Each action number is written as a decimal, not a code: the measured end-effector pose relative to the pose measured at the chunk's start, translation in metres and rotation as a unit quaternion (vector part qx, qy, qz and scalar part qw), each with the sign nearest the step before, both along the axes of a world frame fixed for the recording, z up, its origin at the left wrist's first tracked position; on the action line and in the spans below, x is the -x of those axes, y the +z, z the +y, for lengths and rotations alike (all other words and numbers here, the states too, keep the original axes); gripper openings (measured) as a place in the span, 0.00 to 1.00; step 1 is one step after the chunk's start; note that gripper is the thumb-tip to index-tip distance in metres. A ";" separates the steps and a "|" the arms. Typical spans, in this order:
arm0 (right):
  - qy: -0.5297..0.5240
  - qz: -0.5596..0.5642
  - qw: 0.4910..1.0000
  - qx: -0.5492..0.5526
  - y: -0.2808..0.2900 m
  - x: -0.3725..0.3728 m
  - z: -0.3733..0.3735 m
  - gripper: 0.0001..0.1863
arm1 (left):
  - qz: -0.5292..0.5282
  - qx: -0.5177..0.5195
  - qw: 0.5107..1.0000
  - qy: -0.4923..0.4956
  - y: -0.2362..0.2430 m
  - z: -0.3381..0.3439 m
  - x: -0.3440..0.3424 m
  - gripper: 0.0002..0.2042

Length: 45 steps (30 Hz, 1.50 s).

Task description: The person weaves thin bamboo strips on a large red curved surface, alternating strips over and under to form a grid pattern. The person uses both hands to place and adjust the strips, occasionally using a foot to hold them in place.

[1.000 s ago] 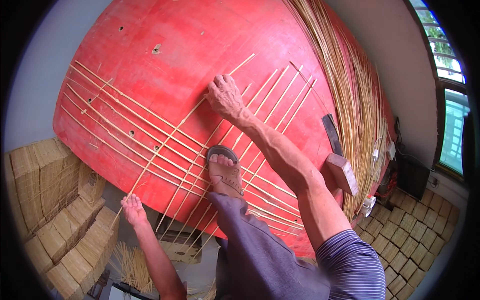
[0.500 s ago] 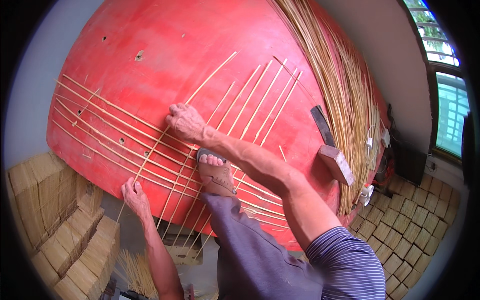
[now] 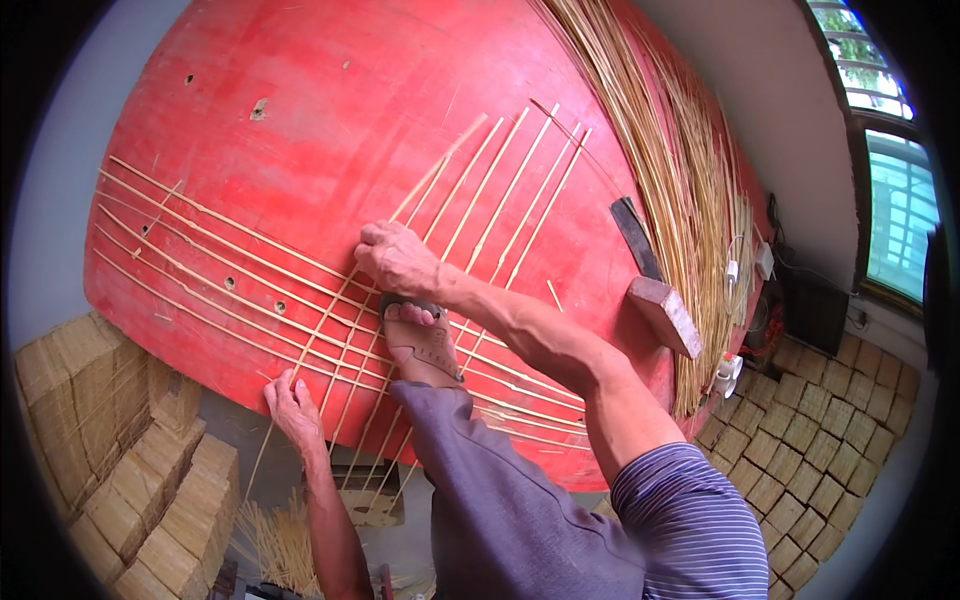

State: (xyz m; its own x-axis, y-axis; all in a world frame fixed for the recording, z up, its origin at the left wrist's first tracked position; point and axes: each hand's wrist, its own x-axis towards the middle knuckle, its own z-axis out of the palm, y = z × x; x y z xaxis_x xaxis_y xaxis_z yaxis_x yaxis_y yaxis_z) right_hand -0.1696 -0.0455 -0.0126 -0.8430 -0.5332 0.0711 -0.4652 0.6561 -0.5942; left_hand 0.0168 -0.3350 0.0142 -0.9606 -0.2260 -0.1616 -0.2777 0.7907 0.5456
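A thin bamboo strip (image 3: 327,318) runs slantwise between my two hands across the red board. My right hand (image 3: 395,255) is closed on its upper part, the far end blurred beyond the fist. Lower down, at the board's near edge, my left hand (image 3: 293,405) pinches the same strip, whose tail hangs past the edge. It crosses several long strips (image 3: 200,207) lying left to right. To its right, more slanted strips (image 3: 537,200) lie side by side through the crosswise ones. My sandalled foot (image 3: 425,345) presses on the crossings beside my right hand.
The large red board (image 3: 300,60) has a few holes. On its right lie a thick bundle of long strips (image 3: 640,150), a dark flat blade (image 3: 637,237) and a brick-like block (image 3: 665,315). Stacked tan bundles (image 3: 150,490) stand left; loose strips (image 3: 285,540) lie below.
Both hands have shifted right with the strip, bringing it closer to the slanted strips. The view has also moved slightly. My foot stays on the crossings.
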 end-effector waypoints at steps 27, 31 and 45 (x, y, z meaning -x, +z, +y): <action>-0.392 0.053 0.826 -0.401 0.137 -0.149 0.556 0.05 | -0.007 0.006 1.000 0.001 -0.007 -0.019 -0.004 0.09; -0.325 0.029 0.860 -0.391 0.247 -0.126 0.518 0.07 | -0.009 -0.004 1.000 -0.006 -0.015 -0.005 -0.003 0.09; -0.277 -0.287 0.858 -0.325 0.126 -0.333 0.382 0.03 | -0.007 -0.009 1.000 0.018 -0.009 -0.020 -0.004 0.08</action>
State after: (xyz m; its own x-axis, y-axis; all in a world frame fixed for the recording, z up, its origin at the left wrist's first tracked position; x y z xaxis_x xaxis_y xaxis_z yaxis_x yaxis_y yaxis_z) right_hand 0.1630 0.3365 0.1132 -0.7765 0.1902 -0.6007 0.2705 0.9617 -0.0452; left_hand 0.0208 -0.3555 0.0053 -0.9494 -0.2579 -0.1793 -0.3140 0.7703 0.5551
